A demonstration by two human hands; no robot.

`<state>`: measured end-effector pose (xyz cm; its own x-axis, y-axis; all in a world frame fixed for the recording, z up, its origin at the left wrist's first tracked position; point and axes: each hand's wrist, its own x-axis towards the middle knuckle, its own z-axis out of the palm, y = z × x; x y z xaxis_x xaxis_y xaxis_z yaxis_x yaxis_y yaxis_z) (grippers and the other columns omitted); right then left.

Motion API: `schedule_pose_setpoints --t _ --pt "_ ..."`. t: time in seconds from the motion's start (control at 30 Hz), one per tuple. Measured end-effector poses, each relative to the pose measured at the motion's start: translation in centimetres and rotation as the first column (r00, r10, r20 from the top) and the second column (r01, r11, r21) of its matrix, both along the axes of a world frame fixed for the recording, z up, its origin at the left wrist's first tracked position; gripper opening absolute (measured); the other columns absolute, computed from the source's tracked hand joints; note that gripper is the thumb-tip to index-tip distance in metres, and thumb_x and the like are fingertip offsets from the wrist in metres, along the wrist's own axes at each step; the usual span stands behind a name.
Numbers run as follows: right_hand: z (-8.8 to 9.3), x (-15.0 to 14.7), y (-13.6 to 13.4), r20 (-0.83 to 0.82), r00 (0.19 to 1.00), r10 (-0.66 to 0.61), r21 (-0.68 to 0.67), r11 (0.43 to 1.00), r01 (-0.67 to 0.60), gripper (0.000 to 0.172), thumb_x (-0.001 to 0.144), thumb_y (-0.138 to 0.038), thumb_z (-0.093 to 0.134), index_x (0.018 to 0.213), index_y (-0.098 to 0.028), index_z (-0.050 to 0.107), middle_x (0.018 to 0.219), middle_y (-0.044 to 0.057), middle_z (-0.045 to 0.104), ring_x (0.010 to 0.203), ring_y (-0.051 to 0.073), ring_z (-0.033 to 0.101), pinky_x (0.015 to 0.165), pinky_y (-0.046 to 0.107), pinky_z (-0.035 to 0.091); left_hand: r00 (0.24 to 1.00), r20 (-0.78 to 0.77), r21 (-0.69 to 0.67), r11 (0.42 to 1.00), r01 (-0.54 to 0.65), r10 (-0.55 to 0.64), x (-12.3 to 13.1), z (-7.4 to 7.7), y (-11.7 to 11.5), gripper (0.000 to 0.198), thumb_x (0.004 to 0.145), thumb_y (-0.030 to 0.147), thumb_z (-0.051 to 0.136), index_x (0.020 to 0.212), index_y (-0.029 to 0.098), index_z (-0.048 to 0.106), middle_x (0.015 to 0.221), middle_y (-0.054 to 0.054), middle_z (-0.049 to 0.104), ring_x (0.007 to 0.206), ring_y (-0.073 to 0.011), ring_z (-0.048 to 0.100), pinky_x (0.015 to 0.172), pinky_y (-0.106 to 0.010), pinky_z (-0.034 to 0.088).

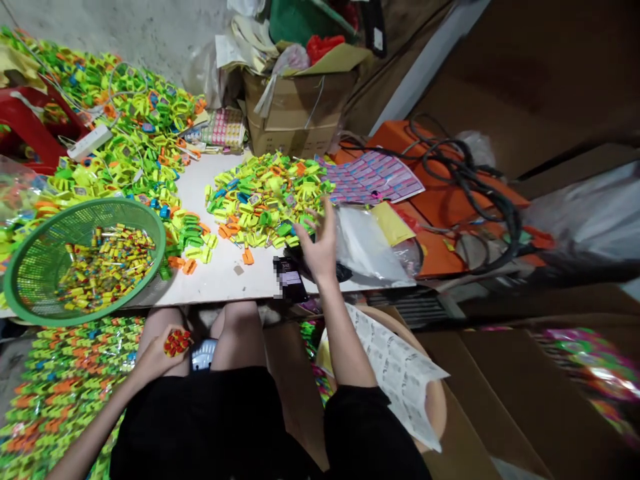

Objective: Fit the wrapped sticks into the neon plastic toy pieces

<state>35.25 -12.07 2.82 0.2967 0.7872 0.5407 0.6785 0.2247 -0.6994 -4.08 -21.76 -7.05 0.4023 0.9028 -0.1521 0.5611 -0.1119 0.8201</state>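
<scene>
Over my thigh, my left hand (156,355) is closed around a bunch of small red-and-yellow cylindrical pieces (177,343), their red ends facing up. My right hand (321,250) is raised at the right edge of a pile of small neon plastic parts (267,200), fingers spread, nothing visible in it. Yellow, green, orange and blue parts make up that pile. A dark phone (293,280) lies just below my right hand at the table's front edge. To the left, a green mesh basket (30,293) holds many small yellow-and-red pieces like those in my left hand.
More neon parts (135,127) cover the left of the white table (210,283), around a power strip (90,142) and red stool (37,127). A cardboard box (300,107) stands behind. Sticker sheets (375,177), a plastic bag (367,243) and black cables (470,180) are on the right.
</scene>
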Motion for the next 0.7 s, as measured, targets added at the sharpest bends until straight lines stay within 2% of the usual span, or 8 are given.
schedule_pose_setpoints --t 0.07,0.1,0.17,0.23,0.33,0.43,0.57,0.7 --pt "-1.3 0.0 -1.0 -0.023 0.994 -0.103 0.042 0.994 0.104 0.064 0.092 -0.049 0.042 0.146 -0.021 0.022 0.141 0.015 0.036 0.122 0.023 0.047 0.096 0.039 0.045 0.999 0.030 -0.020 1.000 0.022 -0.021 0.4 0.0 -0.3 0.023 0.074 0.024 0.061 0.096 0.019 0.056 0.085 -0.002 0.069 0.077 -0.0186 0.066 0.071 -0.029 0.054" --pt "-2.6 -0.2 -1.7 0.003 0.991 -0.133 -0.013 0.991 0.133 0.061 0.092 -0.049 0.041 0.144 -0.019 0.027 0.138 0.016 0.040 0.120 0.024 0.048 0.096 0.040 0.044 0.998 0.052 -0.021 0.999 0.030 -0.029 0.6 0.0 -0.5 0.021 0.076 0.024 0.060 0.096 0.019 0.056 0.086 -0.002 0.069 0.078 -0.0186 0.066 0.071 -0.029 0.054" --pt "-6.4 -0.7 -3.4 0.112 0.983 -0.144 -0.232 0.958 0.167 0.057 0.091 -0.050 0.042 0.135 -0.014 0.041 0.124 0.017 0.053 0.112 0.027 0.051 0.096 0.042 0.042 0.996 0.087 -0.006 1.000 0.008 -0.007 1.0 0.1 -1.0 0.022 0.076 0.024 0.059 0.098 0.019 0.058 0.088 -0.002 0.069 0.080 -0.0191 0.065 0.072 -0.030 0.054" --pt "-10.3 -1.2 -4.6 0.247 0.960 -0.136 -0.464 0.853 0.240 0.059 0.087 -0.048 0.050 0.130 -0.009 0.046 0.121 0.020 0.055 0.113 0.031 0.050 0.097 0.043 0.039 0.996 0.091 0.014 1.000 -0.020 0.018 1.2 0.2 -1.6 0.025 0.074 0.023 0.061 0.098 0.018 0.058 0.090 -0.003 0.068 0.082 -0.0196 0.065 0.075 -0.030 0.053" --pt "-14.3 -1.3 -5.5 0.400 0.896 -0.190 -0.592 0.693 0.411 0.071 0.081 -0.045 0.060 0.135 -0.004 0.040 0.128 0.026 0.050 0.117 0.035 0.046 0.096 0.043 0.036 0.995 0.091 -0.006 0.999 -0.046 0.046 1.1 0.0 -2.6 0.025 0.072 0.021 0.062 0.097 0.017 0.058 0.092 -0.005 0.067 0.084 -0.0196 0.064 0.078 -0.030 0.052" --pt "-15.8 -0.8 -5.4 0.453 0.860 -0.234 -0.583 0.653 0.484 0.077 0.080 -0.046 0.061 0.138 -0.003 0.036 0.124 0.026 0.051 0.114 0.036 0.047 0.092 0.041 0.036 0.992 0.116 -0.067 0.997 -0.040 0.047 0.5 -0.4 -3.2 0.024 0.074 0.022 0.061 0.097 0.017 0.057 0.092 -0.005 0.067 0.086 -0.0196 0.063 0.079 -0.031 0.052" --pt "-16.3 -0.1 -4.9 0.473 0.852 -0.224 -0.547 0.683 0.484 0.077 0.079 -0.047 0.061 0.138 -0.004 0.037 0.117 0.024 0.055 0.108 0.035 0.049 0.089 0.041 0.036 0.989 0.116 -0.043 0.996 -0.082 0.087 -0.5 -0.9 -3.2 0.022 0.077 0.028 0.061 0.096 0.018 0.056 0.091 -0.005 0.067 0.087 -0.0211 0.064 0.080 -0.033 0.053" --pt "-16.8 0.4 -4.7 0.492 0.845 -0.208 -0.524 0.705 0.479 0.076 0.079 -0.048 0.061 0.138 -0.007 0.038 0.116 0.021 0.055 0.106 0.033 0.048 0.088 0.040 0.036 0.984 0.153 -0.055 0.995 -0.086 0.093 -0.7 -0.8 -3.0 0.022 0.078 0.033 0.062 0.095 0.022 0.056 0.087 -0.003 0.068 0.082 -0.0218 0.065 0.076 -0.034 0.055"
